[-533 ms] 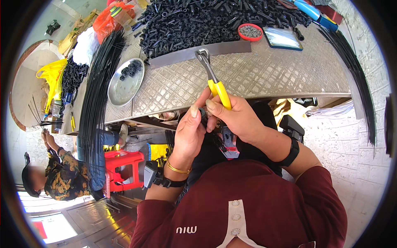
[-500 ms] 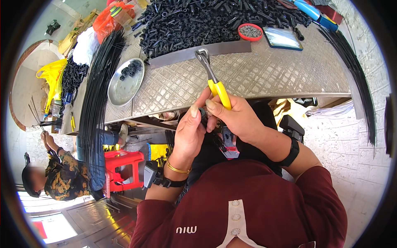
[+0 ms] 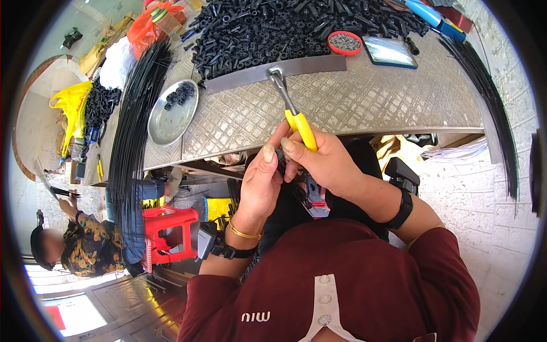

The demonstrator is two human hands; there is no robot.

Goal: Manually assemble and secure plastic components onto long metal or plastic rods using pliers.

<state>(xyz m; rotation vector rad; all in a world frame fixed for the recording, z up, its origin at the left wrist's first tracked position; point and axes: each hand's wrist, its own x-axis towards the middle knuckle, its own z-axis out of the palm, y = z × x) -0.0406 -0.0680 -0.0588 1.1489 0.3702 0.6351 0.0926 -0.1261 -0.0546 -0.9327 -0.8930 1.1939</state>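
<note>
Pliers with yellow handles [image 3: 302, 128] lie in my right hand [image 3: 327, 159], their metal jaws pointing away over the table's near edge. Fingers of that hand also press close against a small black part [image 3: 280, 161]. My left hand [image 3: 257, 185] is closed on this part, thumb up, its fingertips meeting the right ones. Thin black rods [image 3: 302, 196] show below the hands, above my lap; whether they join the part I cannot tell.
Beyond a flat metal strip [image 3: 307, 65] black plastic pieces [image 3: 268, 34] are heaped. A metal dish [image 3: 174, 125], long black rods [image 3: 134, 119] and a red bowl of small metal bits [image 3: 345, 52] are on the table. A co-worker [image 3: 91, 245] sits left beyond a red stool [image 3: 171, 228].
My hands and the pliers have barely shifted, a few pixels to the left. At far left the co-worker's hands and the rods in them have moved a little.
</note>
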